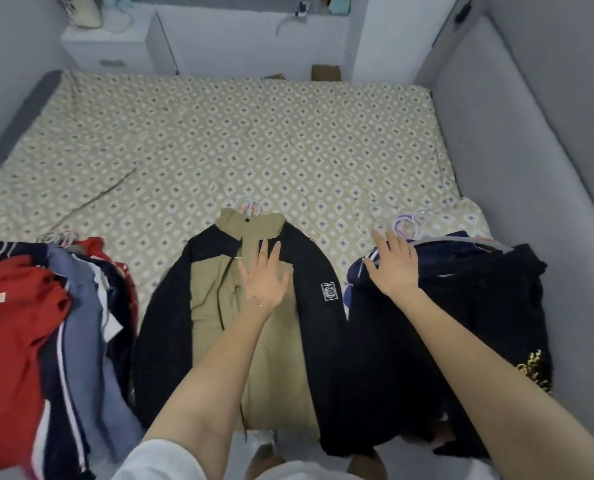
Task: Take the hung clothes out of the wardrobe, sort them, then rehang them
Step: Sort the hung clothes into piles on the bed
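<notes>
Fingers straight and spread, the left hand [266, 277] presses flat on the chest of the khaki-and-black jacket [216, 299], holding nothing. The right hand [394, 265], equally open, rests on the dark pile [462, 323] just right of the jacket. The jacket lies lengthwise on the bed [219, 133], collar pointing away from the person, hem at the near edge. Its sleeve patch [329, 292] is too small to read. A red-and-blue pile [46, 323] sits left of the jacket; beyond its collar the bed stretches open to the far edge.

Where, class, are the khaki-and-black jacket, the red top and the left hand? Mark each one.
khaki-and-black jacket [207, 297], head view, on its khaki front panel.
red top [8, 337], head view, on its chest area.
left hand [264, 280], head view, on the back of the hand.
</notes>
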### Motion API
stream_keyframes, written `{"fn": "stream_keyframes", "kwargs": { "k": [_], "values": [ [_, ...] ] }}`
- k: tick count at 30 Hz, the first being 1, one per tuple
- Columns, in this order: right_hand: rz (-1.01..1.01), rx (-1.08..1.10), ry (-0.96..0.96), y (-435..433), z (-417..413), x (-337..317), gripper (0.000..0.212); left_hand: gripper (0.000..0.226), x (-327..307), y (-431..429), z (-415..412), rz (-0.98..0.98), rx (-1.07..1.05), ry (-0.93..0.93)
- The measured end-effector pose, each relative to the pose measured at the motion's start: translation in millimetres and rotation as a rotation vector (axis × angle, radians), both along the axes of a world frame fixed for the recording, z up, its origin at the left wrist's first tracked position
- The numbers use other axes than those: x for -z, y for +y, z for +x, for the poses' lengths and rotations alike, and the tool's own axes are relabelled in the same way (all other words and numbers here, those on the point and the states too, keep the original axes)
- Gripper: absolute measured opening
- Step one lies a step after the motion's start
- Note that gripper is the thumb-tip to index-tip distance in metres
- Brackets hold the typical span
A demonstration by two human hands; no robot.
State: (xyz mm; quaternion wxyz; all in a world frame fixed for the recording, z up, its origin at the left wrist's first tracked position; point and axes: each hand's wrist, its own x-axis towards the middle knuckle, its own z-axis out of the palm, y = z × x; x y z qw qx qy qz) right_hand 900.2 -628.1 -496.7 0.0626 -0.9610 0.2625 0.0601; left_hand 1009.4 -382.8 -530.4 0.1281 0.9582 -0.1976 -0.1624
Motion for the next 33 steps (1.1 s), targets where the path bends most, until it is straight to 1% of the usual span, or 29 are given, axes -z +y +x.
{"fn": "stream_keyframes", "kwargs": {
  "k": [4,9,14,19,28,33],
  "values": [
    [0.026,0.034,0.034,52,19,2,0.068,0.068,0,53,24,0.056,0.042,0.001],
    [0.052,0.030,0.050,97,39,4,0.069,0.070,0,99,51,0.022,-0.001,0.036],
    [0.059,0.001,0.107,121,57,3,0.070,0.071,8,127,70,0.047,-0.053,0.052],
    [0.073,-0.034,0.164,127,85,19,0.071,0.072,23,140,93,0.058,-0.093,0.082],
    [0.142,-0.085,0.212,124,141,82,0.071,0.074,77,140,147,0.076,-0.129,0.154],
    [0.160,-0.117,0.246,114,184,147,0.072,0.070,140,134,183,0.107,-0.062,0.113]
  ]
}}
